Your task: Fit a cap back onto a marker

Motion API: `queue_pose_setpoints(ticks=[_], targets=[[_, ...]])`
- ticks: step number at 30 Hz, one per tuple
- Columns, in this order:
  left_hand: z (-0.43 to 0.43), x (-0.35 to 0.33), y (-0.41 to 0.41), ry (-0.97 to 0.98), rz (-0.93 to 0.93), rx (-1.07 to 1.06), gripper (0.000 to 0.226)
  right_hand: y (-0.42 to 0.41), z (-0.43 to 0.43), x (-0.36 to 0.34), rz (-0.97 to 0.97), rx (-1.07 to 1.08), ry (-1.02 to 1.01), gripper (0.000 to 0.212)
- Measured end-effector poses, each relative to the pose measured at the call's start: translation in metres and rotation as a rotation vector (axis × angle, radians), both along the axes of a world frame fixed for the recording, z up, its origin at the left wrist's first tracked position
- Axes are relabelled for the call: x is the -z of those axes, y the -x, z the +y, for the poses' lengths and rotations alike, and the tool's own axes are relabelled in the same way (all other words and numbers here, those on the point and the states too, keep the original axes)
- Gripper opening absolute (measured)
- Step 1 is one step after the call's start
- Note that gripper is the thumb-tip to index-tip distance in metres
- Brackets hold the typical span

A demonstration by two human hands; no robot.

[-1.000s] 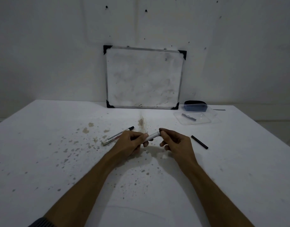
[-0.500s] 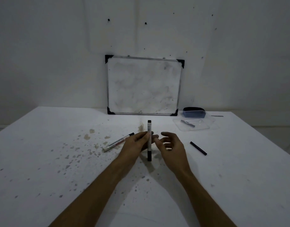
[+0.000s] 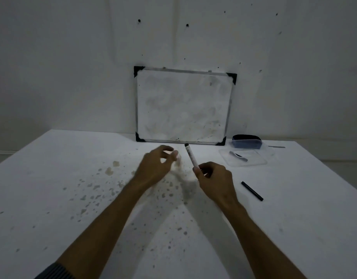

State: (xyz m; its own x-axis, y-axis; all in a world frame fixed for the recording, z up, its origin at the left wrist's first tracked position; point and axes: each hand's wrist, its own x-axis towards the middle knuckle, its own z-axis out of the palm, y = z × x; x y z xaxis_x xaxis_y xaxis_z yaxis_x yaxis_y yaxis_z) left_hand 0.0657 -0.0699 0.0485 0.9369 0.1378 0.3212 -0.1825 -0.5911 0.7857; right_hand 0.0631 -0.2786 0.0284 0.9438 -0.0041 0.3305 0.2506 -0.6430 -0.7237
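Marker (image 3: 190, 156) has swapped hands since 0.5 s ago — right hand (image 3: 215, 179) now pinches its lower end, long axis tilted up and slightly left toward the whiteboard (image 3: 182, 105). Left hand (image 3: 155, 166) is blurred, fingers loosely curled, holding nothing, just left of the tip. Cap (image 3: 252, 190) lies on the table (image 3: 52, 178) to the right, nearer the right hand. Farther right, a clear tray (image 3: 244, 157) holds a small grey piece, w/ a blue tub (image 3: 246, 142) behind.

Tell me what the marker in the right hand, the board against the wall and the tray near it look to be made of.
Marker: likely plastic, a pale smooth barrel with a dark end.
Board: a glossy white writing face with smeared grey residue, a thin silvery frame that looks like metal, and black corner caps, probably plastic.
Tray: clear thin plastic; the table shows through it.
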Motion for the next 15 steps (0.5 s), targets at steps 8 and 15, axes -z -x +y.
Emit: queue_pose_setpoints(ticks=[8, 15], targets=[[0.093, 0.055, -0.024, -0.386, 0.165, -0.148, 0.046, -0.089, 0.036, 0.002, 0.053, 0.158, 0.260, 0.029], [0.094, 0.067, -0.032, -0.427, 0.112, -0.179, 0.048, -0.114, 0.059, 0.015, 0.121, 0.223, 0.276, 0.032]])
